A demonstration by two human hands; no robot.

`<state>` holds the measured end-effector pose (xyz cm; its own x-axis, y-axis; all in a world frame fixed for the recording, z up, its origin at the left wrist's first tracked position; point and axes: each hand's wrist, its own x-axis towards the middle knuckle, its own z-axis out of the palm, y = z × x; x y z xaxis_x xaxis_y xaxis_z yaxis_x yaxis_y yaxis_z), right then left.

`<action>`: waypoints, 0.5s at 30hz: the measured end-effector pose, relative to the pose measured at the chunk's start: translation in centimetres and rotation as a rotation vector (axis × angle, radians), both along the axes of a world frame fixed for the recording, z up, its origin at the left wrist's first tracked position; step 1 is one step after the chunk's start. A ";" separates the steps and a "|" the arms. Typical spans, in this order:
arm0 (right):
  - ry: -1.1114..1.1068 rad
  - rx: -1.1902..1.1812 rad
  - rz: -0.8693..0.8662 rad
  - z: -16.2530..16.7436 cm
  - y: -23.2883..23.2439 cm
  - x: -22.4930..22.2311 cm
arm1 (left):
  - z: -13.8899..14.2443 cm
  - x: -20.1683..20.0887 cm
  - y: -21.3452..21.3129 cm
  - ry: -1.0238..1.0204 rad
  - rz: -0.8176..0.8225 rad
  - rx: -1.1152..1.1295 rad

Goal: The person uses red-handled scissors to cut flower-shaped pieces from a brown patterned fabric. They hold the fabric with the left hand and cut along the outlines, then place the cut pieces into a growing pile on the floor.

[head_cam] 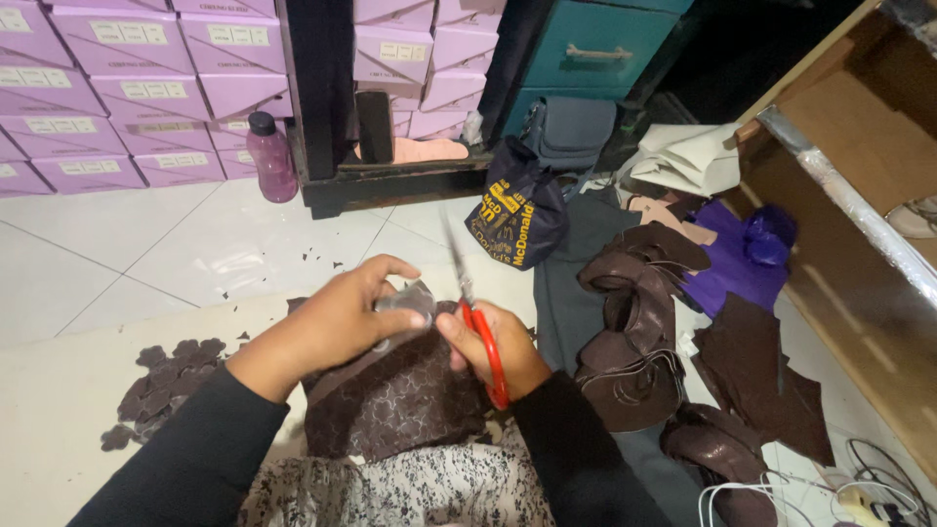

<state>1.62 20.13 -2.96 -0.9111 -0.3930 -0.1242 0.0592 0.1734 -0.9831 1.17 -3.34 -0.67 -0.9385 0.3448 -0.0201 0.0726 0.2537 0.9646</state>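
Over the lap, the left hand (342, 317) pinches the top edge of a dark patterned leather piece (395, 400). Right hand (493, 346) grips red-handled scissors (473, 312), blades pointing up, seemingly parted. Cut-out shapes (161, 385) lie on the floor nearby.

Left hand (356, 312) grips patterned leather (390, 405); right hand (498, 346) holds, seemingly cutting, red scissors (483, 342).

Two bare hands, left hand (346, 317) and right hand (498, 346), no rings or gloves visible, long black sleeves (195, 449) reaching the wrists, plain fabric, snug cuffs, pale floral-patterned garment (410, 493) over the lap
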 end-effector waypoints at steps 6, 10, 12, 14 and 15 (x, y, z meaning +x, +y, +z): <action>0.043 -0.305 0.000 -1.4 -0.4 -1.0 | 0.5 1.4 2.5 0.101 -0.064 -0.197; 0.016 -0.372 -0.206 -2.4 -0.7 -2.1 | 0.1 1.8 3.7 0.466 0.303 -0.269; 0.015 -0.488 -0.279 -2.8 -0.4 -2.4 | -0.1 2.0 3.8 0.535 0.460 -0.422; 0.039 -0.615 -0.314 -2.9 0.0 -2.7 | -0.2 1.9 3.8 0.340 0.441 -0.537; 0.069 -0.645 -0.307 -2.9 -0.1 -2.9 | -0.3 1.8 3.9 0.112 0.335 -0.571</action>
